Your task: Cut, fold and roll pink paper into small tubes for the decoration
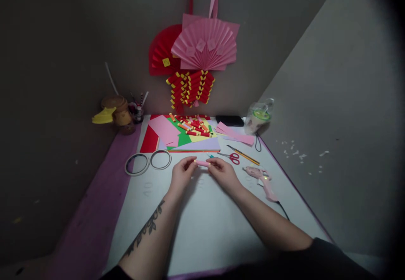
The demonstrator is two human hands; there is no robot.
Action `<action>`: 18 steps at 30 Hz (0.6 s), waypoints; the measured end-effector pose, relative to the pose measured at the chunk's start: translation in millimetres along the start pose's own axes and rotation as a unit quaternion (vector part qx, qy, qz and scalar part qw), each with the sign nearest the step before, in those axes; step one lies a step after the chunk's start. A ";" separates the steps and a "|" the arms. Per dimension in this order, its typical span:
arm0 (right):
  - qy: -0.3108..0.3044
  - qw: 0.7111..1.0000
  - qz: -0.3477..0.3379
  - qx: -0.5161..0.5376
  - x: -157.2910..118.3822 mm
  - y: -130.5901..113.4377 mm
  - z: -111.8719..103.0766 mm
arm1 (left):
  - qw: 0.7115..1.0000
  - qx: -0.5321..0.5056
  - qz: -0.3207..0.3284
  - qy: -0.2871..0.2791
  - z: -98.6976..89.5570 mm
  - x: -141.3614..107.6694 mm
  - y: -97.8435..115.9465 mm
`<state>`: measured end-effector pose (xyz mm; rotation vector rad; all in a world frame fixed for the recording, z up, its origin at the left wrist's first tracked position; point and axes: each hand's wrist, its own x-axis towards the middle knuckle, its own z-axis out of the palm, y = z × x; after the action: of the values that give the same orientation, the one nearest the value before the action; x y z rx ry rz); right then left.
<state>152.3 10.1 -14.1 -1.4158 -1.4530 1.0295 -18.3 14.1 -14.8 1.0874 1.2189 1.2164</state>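
Observation:
A small pink paper roll (202, 163) with yellowish ends is held level between both hands, above the white table sheet (196, 225). My left hand (183, 172) pinches its left end with fingertips closed. The right end is pinched by my right hand (223, 172). Just beyond the hands lie red-handled scissors (234, 158) and a yellow craft knife (247, 155). Several small red, orange and pink rolls (196, 126) are piled on coloured paper sheets (196, 145) farther back.
Two tape rings (137, 164) lie at the left. On the right are a pink glue gun (264, 181) with a cord, pink strips (234, 134), a black phone (229, 121) and a bagged cup (259, 115). Paper fans (207, 44) hang on the wall. A brown pot (122, 111) stands back left.

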 end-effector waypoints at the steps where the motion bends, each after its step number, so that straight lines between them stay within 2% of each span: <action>1: -0.002 1.000 -0.012 -0.021 0.0 -1.8 -0.2 | 1.000 0.003 -0.002 0.003 -0.6 0.5 -0.1; 8: -0.019 0.984 -0.095 -0.149 4.9 -9.0 2.5 | 1.000 -0.005 0.010 0.027 -3.2 5.8 -6.5; 14: 0.040 0.968 -0.125 -0.215 25.7 -7.1 12.2 | 0.985 -0.094 0.022 0.144 -7.5 12.4 -9.6; 18: 0.025 0.940 -0.120 -0.317 34.9 -8.1 28.9 | 0.970 -0.156 0.010 0.184 -9.3 13.3 -6.8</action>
<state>122.0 44.8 -14.6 -1.6220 -1.9657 0.3705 -27.6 26.6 -23.1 0.6604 1.2360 1.6144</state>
